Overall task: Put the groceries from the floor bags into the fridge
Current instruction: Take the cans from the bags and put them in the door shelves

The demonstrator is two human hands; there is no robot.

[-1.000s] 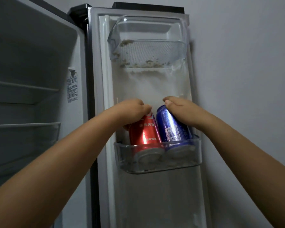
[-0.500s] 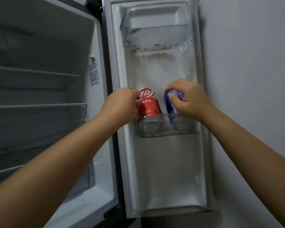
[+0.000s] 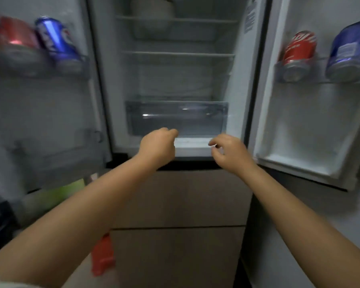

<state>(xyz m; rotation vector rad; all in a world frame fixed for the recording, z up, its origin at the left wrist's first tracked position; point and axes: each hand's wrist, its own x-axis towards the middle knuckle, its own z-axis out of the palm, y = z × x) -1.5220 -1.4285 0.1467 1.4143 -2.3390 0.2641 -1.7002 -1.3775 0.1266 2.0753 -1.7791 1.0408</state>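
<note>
With four cans (image 3: 299,51) standing in the door racks (image 3: 320,79), our left hand (image 3: 157,147) and right hand (image 3: 229,151) hang loosely curled and empty, so we likely reach down next for more groceries.

Glossy metal cans (image 3: 299,52) sit in clear plastic door bins (image 3: 320,79).
</note>
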